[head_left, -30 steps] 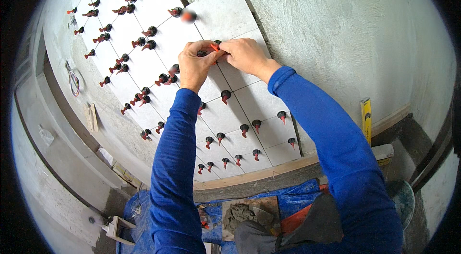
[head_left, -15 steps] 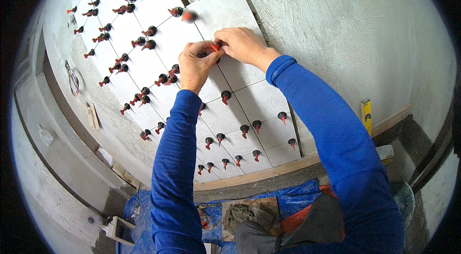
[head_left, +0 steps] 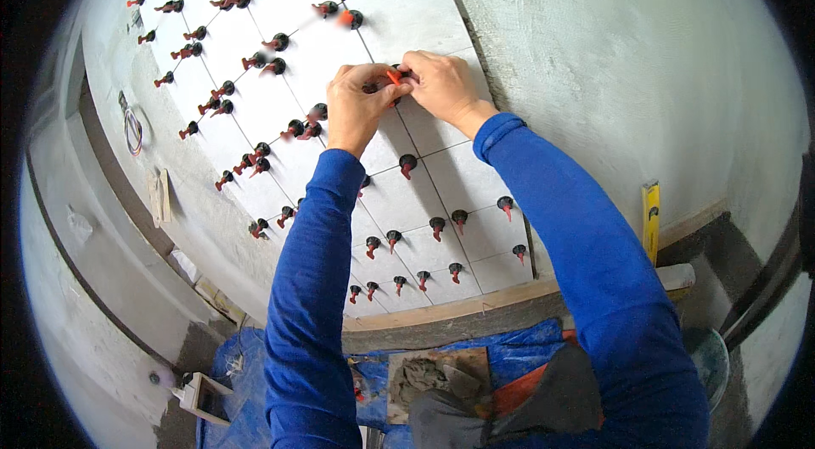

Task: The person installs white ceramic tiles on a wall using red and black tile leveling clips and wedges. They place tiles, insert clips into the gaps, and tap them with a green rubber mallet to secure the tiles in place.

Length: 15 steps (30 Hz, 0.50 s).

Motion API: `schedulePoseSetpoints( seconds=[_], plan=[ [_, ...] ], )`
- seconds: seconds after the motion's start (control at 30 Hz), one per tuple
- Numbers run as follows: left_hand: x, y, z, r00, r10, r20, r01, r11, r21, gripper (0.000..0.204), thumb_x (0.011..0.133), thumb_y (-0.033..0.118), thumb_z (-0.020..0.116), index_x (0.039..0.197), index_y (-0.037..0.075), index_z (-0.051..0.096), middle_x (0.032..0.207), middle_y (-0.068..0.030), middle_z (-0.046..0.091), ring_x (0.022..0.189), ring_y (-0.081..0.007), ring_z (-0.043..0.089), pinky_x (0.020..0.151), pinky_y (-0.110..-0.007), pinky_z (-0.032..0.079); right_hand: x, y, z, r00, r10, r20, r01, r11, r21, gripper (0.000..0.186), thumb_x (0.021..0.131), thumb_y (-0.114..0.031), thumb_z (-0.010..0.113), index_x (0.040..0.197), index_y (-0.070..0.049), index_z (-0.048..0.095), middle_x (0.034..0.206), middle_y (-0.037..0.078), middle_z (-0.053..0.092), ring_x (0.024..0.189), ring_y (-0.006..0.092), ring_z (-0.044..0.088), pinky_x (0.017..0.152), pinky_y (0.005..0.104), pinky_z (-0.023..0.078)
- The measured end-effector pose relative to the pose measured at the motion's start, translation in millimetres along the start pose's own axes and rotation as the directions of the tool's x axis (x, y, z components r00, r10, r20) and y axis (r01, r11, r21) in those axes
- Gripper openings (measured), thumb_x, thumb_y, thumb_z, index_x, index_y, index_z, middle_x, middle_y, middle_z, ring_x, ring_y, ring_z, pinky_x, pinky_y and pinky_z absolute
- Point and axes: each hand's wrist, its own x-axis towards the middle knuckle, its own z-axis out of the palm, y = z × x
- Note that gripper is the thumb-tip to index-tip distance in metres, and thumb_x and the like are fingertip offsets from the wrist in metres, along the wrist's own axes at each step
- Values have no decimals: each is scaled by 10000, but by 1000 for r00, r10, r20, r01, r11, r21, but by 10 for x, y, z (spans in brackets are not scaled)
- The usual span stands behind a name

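Pale tiles point(head_left: 399, 16) cover part of the wall, with several black-and-red tile levelers point(head_left: 408, 165) standing in their joints. At a joint in the upper middle, both my hands meet around one tile leveler point(head_left: 394, 75) with an orange-red handle. My left hand point(head_left: 358, 105) pinches it from the left, thumb and forefinger together. From the right, the bent fingers of my right hand point(head_left: 445, 88) close on the same leveler. Its black base is mostly hidden by my fingers. Another tile leveler point(head_left: 351, 19) sits just above my hands, its handle bright orange.
A wooden ledge point(head_left: 458, 306) runs under the tiles. Below it, a board point(head_left: 475, 364) carries grey mortar and a trowel point(head_left: 461, 381) on a blue tarp point(head_left: 531, 354). A yellow spirit level point(head_left: 651, 220) leans at the right; a bucket point(head_left: 709, 364) stands lower down. Bare plaster wall point(head_left: 611, 67) lies right of the tiles.
The view has shifted a little, so the tiles and my hands appear slightly to the right. Both hands stay on the same tile leveler, and its handle looks turned slightly.
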Motion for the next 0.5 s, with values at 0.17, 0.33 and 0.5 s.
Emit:
schedulePoseSetpoints(
  seconds=[0.17, 0.33, 0.5],
  plan=[
    [150, -34, -253, 953, 282, 112, -298, 939, 173, 413, 731, 173, 885, 1127, 107, 787, 1026, -52, 754, 999, -245, 660, 907, -399, 530, -9, 22, -30, 999, -48, 16, 48, 999, -6, 142, 852, -97, 746, 977, -99, 679, 944, 90, 724, 846, 312, 720, 723, 423, 572],
    [323, -25, -347, 847, 409, 340, -514, 795, 322, 267, 811, 236, 816, 1065, 153, 794, 995, -37, 723, 984, -259, 666, 920, -402, 527, -31, 27, -29, 999, -35, 40, 37, 998, -54, 209, 879, -250, 765, 999, -115, 660, 943, 76, 701, 863, 304, 719, 738, 423, 581],
    [396, 7, -276, 766, 536, 355, -638, 701, 318, 199, 819, 240, 807, 960, 103, 775, 905, -35, 696, 903, -243, 663, 832, -377, 563, -56, 13, 1, 999, -46, -22, 45, 999, -23, 213, 872, -262, 770, 975, -120, 650, 921, 66, 689, 811, 314, 712, 696, 434, 571]
  ],
)
